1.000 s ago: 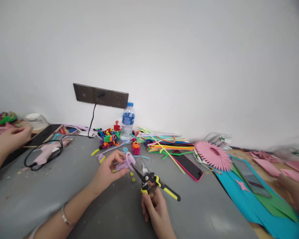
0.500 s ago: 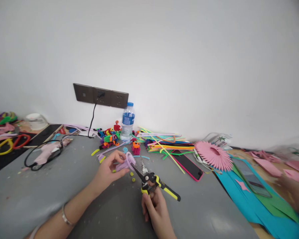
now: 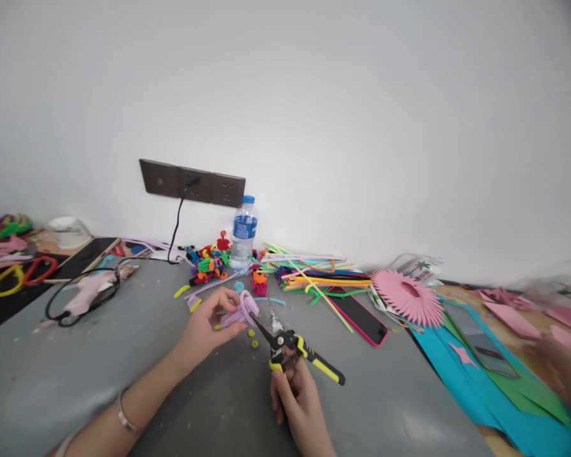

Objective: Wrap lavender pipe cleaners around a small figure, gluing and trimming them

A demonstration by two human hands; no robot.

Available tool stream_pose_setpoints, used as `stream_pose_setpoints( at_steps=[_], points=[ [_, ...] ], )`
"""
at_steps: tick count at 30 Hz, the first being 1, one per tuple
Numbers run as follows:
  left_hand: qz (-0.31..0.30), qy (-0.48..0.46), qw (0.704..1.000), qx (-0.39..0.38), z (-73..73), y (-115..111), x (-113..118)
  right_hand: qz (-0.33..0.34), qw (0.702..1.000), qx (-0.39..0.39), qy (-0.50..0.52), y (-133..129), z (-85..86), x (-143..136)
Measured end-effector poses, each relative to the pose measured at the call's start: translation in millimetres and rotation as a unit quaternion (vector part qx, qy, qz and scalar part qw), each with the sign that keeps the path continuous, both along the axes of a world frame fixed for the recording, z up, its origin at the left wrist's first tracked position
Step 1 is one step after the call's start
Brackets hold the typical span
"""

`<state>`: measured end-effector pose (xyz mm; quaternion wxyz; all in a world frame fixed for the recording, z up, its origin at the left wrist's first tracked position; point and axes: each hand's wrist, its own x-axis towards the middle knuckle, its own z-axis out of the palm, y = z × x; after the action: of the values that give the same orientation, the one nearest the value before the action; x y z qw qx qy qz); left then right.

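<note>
My left hand (image 3: 208, 330) pinches a lilac pipe cleaner (image 3: 249, 303) bent into loops, held above the grey tabletop. In my right hand (image 3: 297, 397) are black and yellow pliers (image 3: 285, 348), gripped by the lower handle. Their jaws stand apart, and the left jaw's tip reaches to the edge of the lilac loop; whether it touches, I cannot tell. Small yellow-green bits (image 3: 254, 344) lie below the loop. Just behind my hands are a light blue coil (image 3: 239, 287) and a red and orange pipe-cleaner figure (image 3: 259, 281).
A water bottle (image 3: 244, 233) stands by the wall near colourful figures (image 3: 209, 263). Pipe cleaners (image 3: 328, 279) and a phone (image 3: 359, 317) lie right of it. At left is a pink glue gun (image 3: 90, 292) with its cord. Another person's hand (image 3: 564, 365) is at far right, near pink paper (image 3: 511, 318).
My hands, the lilac pipe cleaner and the pliers look nearly unchanged. The other person's hand at far right has shifted slightly.
</note>
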<state>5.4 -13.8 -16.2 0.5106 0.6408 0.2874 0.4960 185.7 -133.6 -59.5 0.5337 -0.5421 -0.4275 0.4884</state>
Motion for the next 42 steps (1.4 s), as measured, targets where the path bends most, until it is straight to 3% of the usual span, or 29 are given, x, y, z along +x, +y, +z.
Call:
stream_pose_setpoints(
  at_steps=[42],
  points=[
    [0.004,0.004,1.0,0.005,-1.8,0.0,-0.3,0.006,1.0,-0.001,-0.004,0.7,4.7,-1.0]
  ],
)
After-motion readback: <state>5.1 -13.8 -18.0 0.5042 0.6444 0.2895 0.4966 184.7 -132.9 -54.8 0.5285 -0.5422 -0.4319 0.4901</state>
